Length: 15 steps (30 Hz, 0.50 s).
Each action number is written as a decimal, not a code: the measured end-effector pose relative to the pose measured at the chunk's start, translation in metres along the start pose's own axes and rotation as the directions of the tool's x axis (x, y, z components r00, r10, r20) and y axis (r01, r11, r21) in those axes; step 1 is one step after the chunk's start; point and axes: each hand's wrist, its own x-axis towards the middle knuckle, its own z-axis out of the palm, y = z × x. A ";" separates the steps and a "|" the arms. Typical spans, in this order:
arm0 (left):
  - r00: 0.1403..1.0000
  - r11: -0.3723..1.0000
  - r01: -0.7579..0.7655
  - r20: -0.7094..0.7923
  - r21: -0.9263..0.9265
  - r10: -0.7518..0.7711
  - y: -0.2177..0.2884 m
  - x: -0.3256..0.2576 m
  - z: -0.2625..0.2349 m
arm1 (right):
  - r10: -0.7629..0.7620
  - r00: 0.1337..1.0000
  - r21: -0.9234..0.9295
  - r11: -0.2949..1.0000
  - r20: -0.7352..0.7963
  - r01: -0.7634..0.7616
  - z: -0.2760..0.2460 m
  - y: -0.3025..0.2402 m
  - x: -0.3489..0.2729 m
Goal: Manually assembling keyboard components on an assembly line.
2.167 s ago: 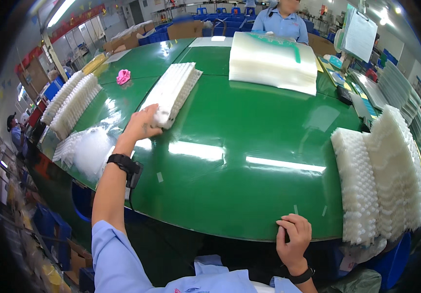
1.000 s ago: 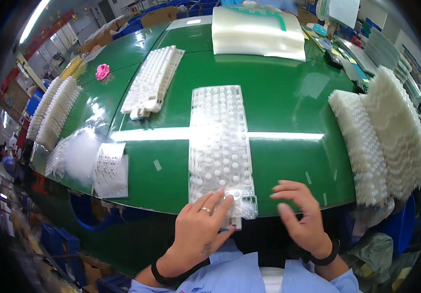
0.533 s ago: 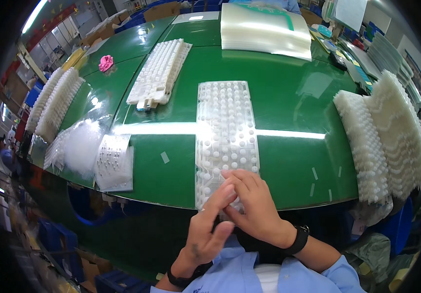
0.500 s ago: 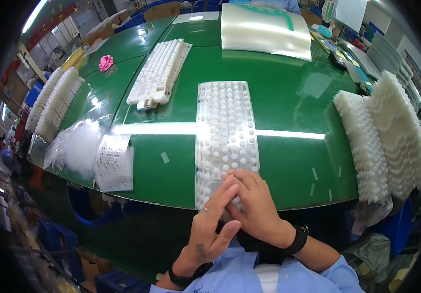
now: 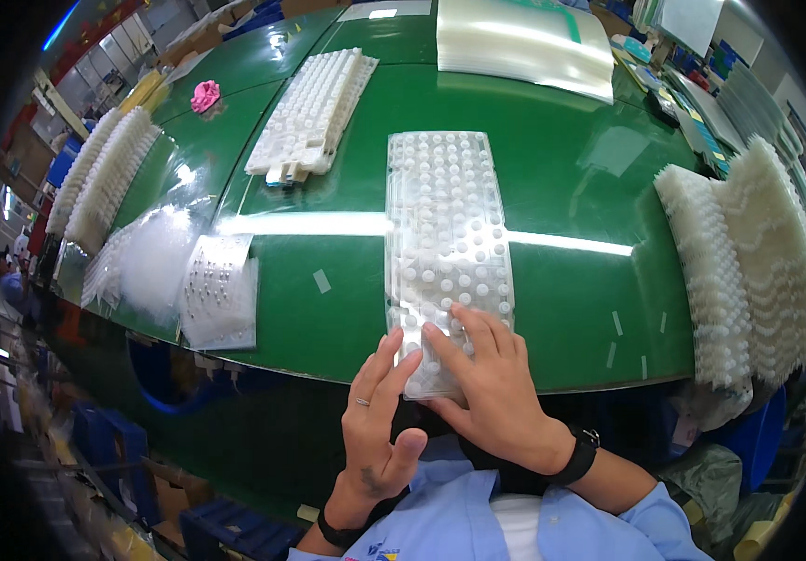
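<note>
At the near edge of the green table (image 5: 576, 323), your right hand (image 5: 504, 397) lies palm-down, fingers spread, on a white-dotted sheet (image 5: 447, 224); your left hand (image 5: 375, 435) slants up by its near-left corner, thumb wide.

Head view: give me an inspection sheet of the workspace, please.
Surface: glossy green tabletop, with light reflections and tape pieces.
Work item: dotted translucent sheet, lying lengthwise before the person.
Clutter: pink bundle, white dotted stack, clear sheet stack at the far side.
Hands: right hand on the sheet's near end; left hand open at its left edge, contact unclear.
Cables: nothing seen on the tabletop.
Surroundings: blue crate at lower left.
</note>
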 end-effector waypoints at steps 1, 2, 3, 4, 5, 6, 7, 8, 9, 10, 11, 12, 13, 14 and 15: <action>1.000 0.998 -0.012 -0.028 -0.065 0.010 0.001 0.004 0.000 | -0.006 1.000 0.017 1.000 -0.007 0.006 -0.001 0.000 0.000; 0.999 0.996 -0.026 -0.033 -0.084 0.023 0.001 0.007 -0.001 | -0.022 0.999 0.047 0.999 -0.033 0.023 -0.001 0.003 0.000; 0.999 0.994 -0.040 -0.037 -0.104 0.037 0.001 0.010 -0.001 | -0.036 0.998 0.075 0.996 -0.060 0.040 0.001 0.007 -0.001; 0.998 0.991 -0.055 -0.042 -0.119 0.050 0.001 0.013 -0.001 | -0.052 0.995 0.107 0.992 -0.089 0.062 0.001 0.011 -0.001; 0.997 0.995 -0.060 -0.052 -0.086 0.055 0.000 0.016 -0.002 | 0.085 0.989 0.358 0.933 -0.124 -0.035 0.001 0.016 -0.001; 0.996 0.996 -0.065 -0.062 -0.054 0.062 -0.001 0.019 -0.004 | 0.226 0.966 0.587 0.802 -0.124 -0.112 -0.002 0.022 -0.001; 0.995 0.997 -0.071 -0.071 -0.024 0.070 -0.002 0.022 -0.005 | 0.359 0.929 0.776 0.609 -0.089 -0.161 -0.005 0.027 0.000; 0.996 0.990 -0.090 0.037 0.105 0.087 -0.005 0.024 -0.006 | 0.401 0.873 0.837 0.547 -0.276 0.014 -0.011 0.029 0.005; 0.985 0.966 -0.121 0.145 0.228 0.089 -0.009 0.027 -0.007 | 0.496 0.810 0.889 0.454 -0.313 0.065 -0.018 0.041 0.006; 0.965 0.927 -0.161 0.250 0.340 0.076 -0.012 0.028 -0.008 | 0.514 0.763 0.839 0.540 -0.391 0.066 -0.035 0.053 0.002; 0.953 0.919 -0.135 0.301 0.371 0.018 -0.011 0.030 -0.002 | 0.603 0.635 0.843 0.517 -0.482 0.149 -0.052 0.056 0.004; 0.944 0.900 -0.130 0.328 0.415 -0.015 -0.011 0.031 0.002 | 0.576 0.595 0.749 0.659 -0.561 0.069 -0.064 0.059 -0.007; 0.933 0.881 -0.133 0.358 0.454 -0.044 -0.009 0.031 0.006 | 0.533 0.556 0.629 0.777 -0.638 -0.023 -0.077 0.064 -0.022; 0.920 0.856 -0.129 0.382 0.500 -0.085 -0.011 0.030 0.008 | 0.478 0.531 0.496 0.860 -0.700 -0.121 -0.083 0.065 -0.029; 0.929 0.869 -0.085 0.354 0.488 -0.108 -0.009 0.031 0.007 | 0.281 0.678 0.301 0.949 -0.679 -0.092 -0.089 0.061 -0.026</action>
